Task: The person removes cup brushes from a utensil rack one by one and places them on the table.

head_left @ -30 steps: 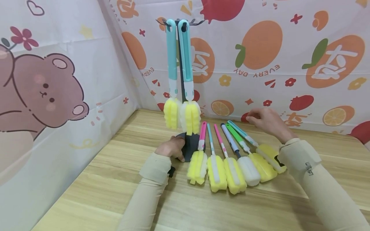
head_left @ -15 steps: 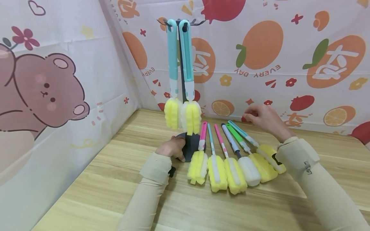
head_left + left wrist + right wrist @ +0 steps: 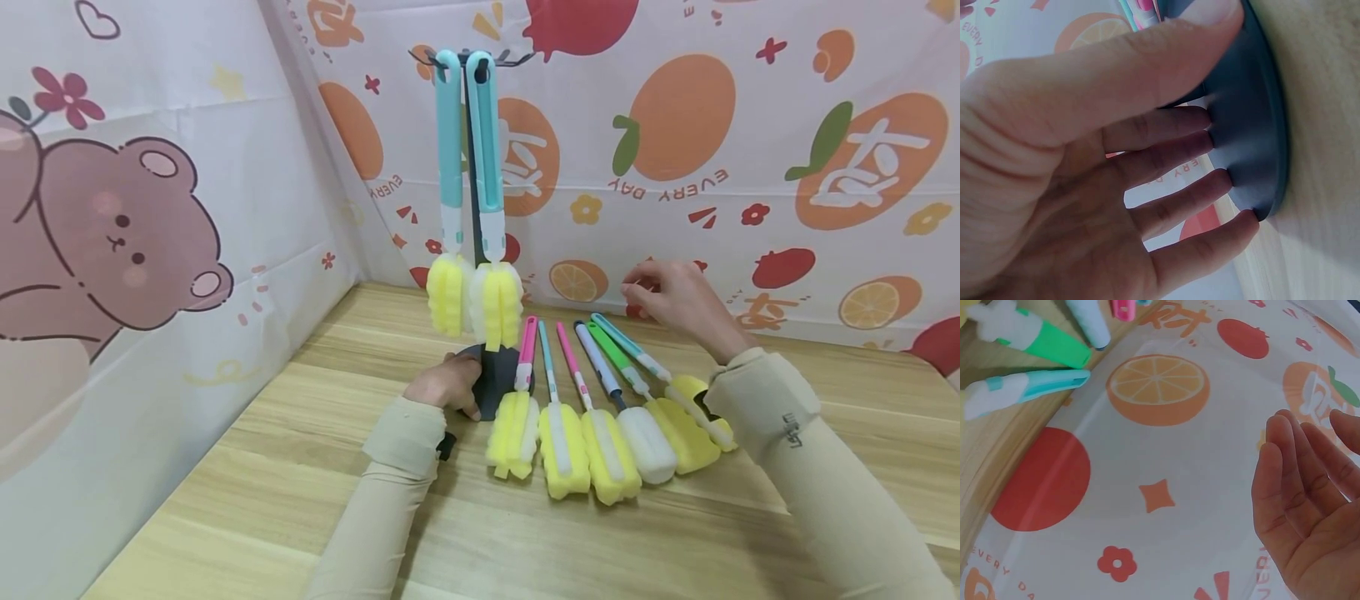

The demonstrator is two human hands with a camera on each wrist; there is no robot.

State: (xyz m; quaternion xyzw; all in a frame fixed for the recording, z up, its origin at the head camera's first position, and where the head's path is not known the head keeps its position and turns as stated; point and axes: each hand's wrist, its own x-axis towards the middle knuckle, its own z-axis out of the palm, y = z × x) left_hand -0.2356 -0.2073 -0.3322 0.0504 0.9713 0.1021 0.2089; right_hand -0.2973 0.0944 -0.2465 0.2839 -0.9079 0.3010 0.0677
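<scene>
My left hand (image 3: 444,387) presses its fingertips and thumb on the dark round base (image 3: 1244,125) of a hook stand, the fingers nearly straight in the left wrist view. From the stand's hooks hang two sponge bottle brushes, a turquoise-handled one (image 3: 448,150) and another turquoise-handled one (image 3: 489,158) beside it. My right hand (image 3: 678,300) is in the air behind the fanned brushes, fingers loosely bent with nothing in them. Nearest to it lie a turquoise-handled brush (image 3: 632,346) and a green-handled brush (image 3: 617,358).
Also in the row lie a pink-handled brush (image 3: 513,433), a thin blue-handled brush (image 3: 561,450), a second pink-handled brush (image 3: 611,454) and a white sponge brush (image 3: 647,446). The wooden table (image 3: 300,467) meets a fruit-print cloth (image 3: 817,275) behind and a bear-print cloth (image 3: 277,167) at left.
My right hand has moved slightly left and up above the brush handles. The left hand stays on the base, and the brushes have not moved.
</scene>
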